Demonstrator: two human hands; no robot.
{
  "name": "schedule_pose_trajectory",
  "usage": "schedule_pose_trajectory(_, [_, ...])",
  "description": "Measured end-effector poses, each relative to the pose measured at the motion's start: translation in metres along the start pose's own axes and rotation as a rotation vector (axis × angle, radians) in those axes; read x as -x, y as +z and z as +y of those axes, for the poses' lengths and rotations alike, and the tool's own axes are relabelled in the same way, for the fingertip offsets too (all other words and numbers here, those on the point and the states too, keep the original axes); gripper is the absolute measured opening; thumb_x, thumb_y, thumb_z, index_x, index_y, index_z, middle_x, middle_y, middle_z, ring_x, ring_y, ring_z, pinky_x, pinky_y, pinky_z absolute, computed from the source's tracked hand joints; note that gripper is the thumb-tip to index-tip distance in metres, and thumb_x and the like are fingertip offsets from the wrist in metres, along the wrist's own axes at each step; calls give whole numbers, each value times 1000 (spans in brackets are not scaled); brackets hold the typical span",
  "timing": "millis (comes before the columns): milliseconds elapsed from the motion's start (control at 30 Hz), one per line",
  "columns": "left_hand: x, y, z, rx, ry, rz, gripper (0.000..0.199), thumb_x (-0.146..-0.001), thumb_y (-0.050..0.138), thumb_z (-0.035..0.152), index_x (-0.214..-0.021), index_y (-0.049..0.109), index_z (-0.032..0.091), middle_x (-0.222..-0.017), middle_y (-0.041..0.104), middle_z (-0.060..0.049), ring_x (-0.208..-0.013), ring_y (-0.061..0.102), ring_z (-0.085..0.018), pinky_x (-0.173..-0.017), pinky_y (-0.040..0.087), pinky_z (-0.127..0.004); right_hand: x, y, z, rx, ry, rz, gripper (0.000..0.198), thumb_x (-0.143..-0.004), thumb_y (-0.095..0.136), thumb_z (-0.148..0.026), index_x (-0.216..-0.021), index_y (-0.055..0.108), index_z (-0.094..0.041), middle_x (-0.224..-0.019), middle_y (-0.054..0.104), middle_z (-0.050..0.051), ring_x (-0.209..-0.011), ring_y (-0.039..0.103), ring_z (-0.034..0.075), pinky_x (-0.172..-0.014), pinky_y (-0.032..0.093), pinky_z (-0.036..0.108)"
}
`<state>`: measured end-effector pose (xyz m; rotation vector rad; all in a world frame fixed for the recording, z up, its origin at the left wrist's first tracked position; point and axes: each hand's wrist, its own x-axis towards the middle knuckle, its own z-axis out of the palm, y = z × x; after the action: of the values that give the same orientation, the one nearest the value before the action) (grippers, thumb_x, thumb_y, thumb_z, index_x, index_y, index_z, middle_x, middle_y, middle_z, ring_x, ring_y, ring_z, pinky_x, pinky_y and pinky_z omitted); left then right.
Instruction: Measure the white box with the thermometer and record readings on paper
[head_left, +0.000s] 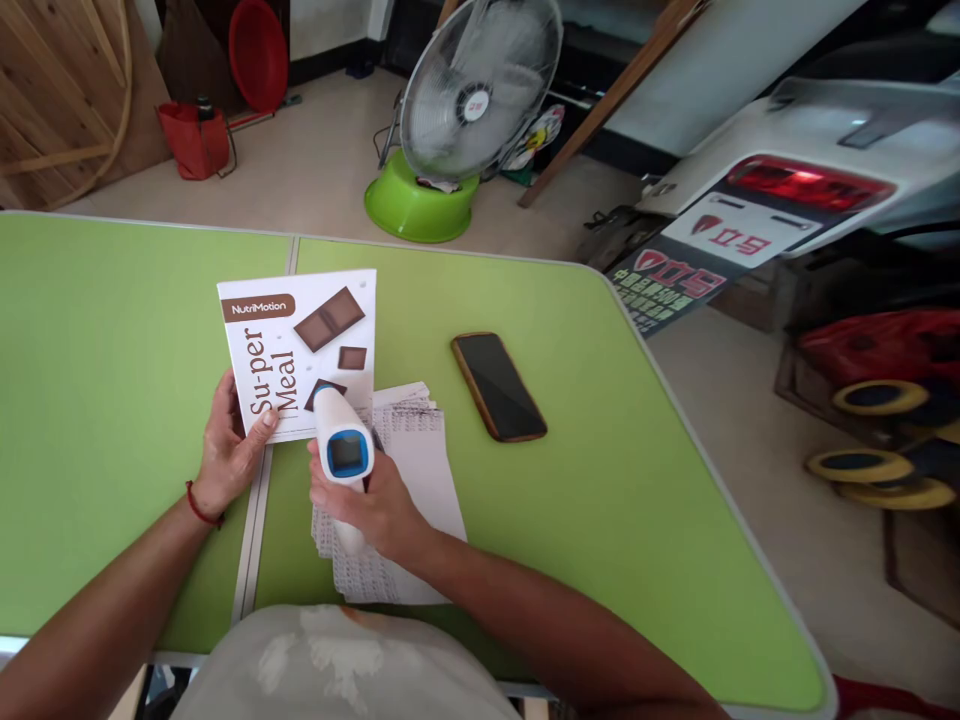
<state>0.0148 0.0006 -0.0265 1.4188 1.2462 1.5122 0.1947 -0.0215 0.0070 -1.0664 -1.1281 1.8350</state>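
Indoors, left hand (231, 445) pinches printed package (330, 365) at lower corner; right hand (375, 505) grips white device (345, 452); slackened pinch could let package slip toward papers (424, 470).

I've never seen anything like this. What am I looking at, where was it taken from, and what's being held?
There's no machine here, just a person's two bare hands. The single picture comes from a camera worn on their head, looking forward and down. The left hand holds a white pack printed with chocolate pieces; the right hand grips what looks like a handheld thermometer. On the green table lie papers, partly below that hand, and a phone.
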Motion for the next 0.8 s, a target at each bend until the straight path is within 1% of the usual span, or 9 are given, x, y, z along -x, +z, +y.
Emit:
schedule_pose_trajectory(133, [0, 0, 0, -10, -5, -7, 46, -88, 66, 39, -125, 50, 17, -131, 58, -13, -117, 58, -26, -100, 51, -43, -3, 6, 1, -14, 5, 17, 28, -64, 71, -34, -79, 52, -21, -69, 48, -3, -63, 42, 12, -60, 37, 30])
schedule_pose_trajectory(200, [0, 0, 0, -18, -2, -8, 49, -88, 66, 40, -127, 49, 17, -132, 57, -14, -118, 58, -27, -101, 50, -44, -3, 8, 1, -32, 2, 32, 27, -64, 71, -34, -81, 53, -21, -69, 49, -3, -63, 42, 12, -61, 37, 29])
schedule_pose_trajectory(267, [0, 0, 0, -23, 3, -10, 52, -87, 66, 40, -129, 47, 17, -132, 57, -14, -118, 57, -27, -102, 50, -45, -3, 8, 1, -50, 6, 12, 26, -65, 70, -34, -81, 54, -21, -69, 49, -3, -62, 42, 12, -60, 36, 29])
schedule_pose_trajectory(400, [-1, -1, -1, -19, -8, -16, 53, -87, 67, 41, -131, 47, 18, -132, 57, -13, -119, 57, -28, -103, 49, -45, -3, 7, 2, -89, 10, -40, 22, -69, 69, -36, -76, 54, -20, -67, 48, -3, -61, 41, 11, -59, 35, 28])
schedule_pose_trajectory(567, [-1, -2, -1, -33, 2, -24, 52, -88, 66, 40, -130, 47, 17, -135, 55, -14, -121, 56, -28, -104, 47, -46, -4, 7, 4, -117, 8, -36, 23, -70, 71, -35, -69, 53, -20, -65, 49, -3, -61, 42, 11, -59, 34, 28])
schedule_pose_trajectory(800, [-2, -2, 1, -36, -5, -20, 50, -87, 67, 41, -128, 48, 18, -135, 55, -13, -122, 55, -28, -105, 48, -45, -5, 9, 5, -136, 2, -26, 22, -69, 71, -34, -69, 54, -20, -64, 51, -3, -58, 42, 10, -57, 35, 28])
